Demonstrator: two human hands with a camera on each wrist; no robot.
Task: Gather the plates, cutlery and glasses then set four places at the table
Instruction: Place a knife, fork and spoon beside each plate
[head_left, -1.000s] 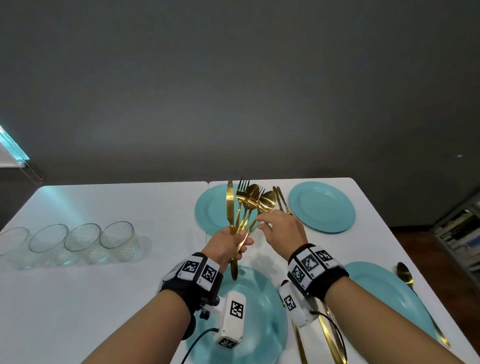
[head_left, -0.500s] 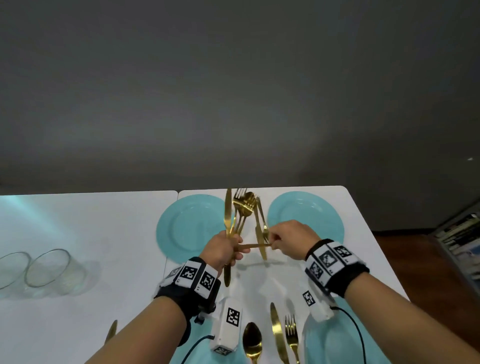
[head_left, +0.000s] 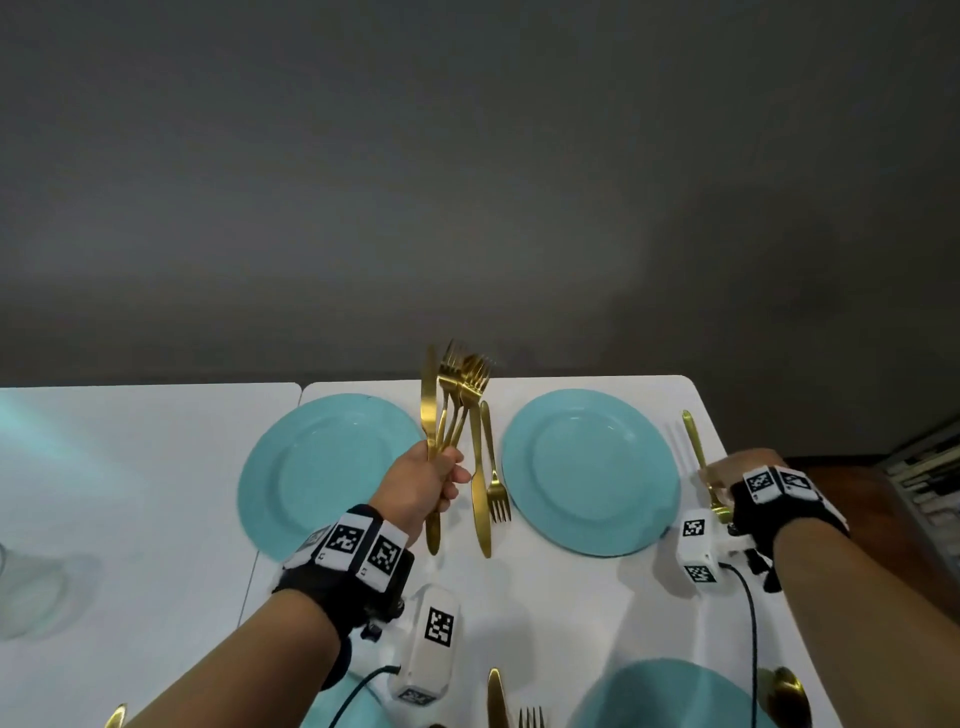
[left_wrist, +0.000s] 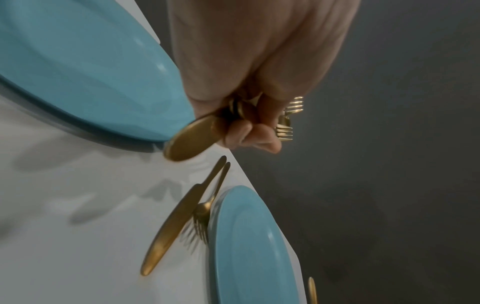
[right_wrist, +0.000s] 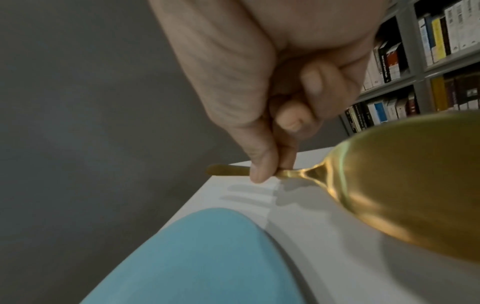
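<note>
My left hand (head_left: 423, 488) grips an upright bunch of gold cutlery (head_left: 452, 400), a knife and forks, above the gap between two teal plates (head_left: 322, 478) (head_left: 589, 470); the same grip on the gold cutlery (left_wrist: 192, 135) shows in the left wrist view. A gold knife (head_left: 480, 499) and fork (head_left: 497, 488) lie on the white table (head_left: 156, 467) beside the right far plate. My right hand (head_left: 727, 475) pinches a gold spoon (head_left: 698, 457) by its handle just above the table, right of that plate. In the right wrist view thumb and finger (right_wrist: 262, 164) hold the spoon (right_wrist: 405, 185), bowl toward the camera.
A third teal plate (head_left: 670, 696) sits at the near right with a spoon (head_left: 784, 696) beyond it; a knife (head_left: 496, 699) and fork (head_left: 531, 717) lie at the bottom edge. A glass (head_left: 31, 597) shows faintly at far left. The table's right edge drops to a bookshelf (head_left: 924, 483).
My right hand has pulled a spoon out of the bunch and carried it right, past the far right plate. The left hand still holds the rest. The view shifted toward the far plates.
</note>
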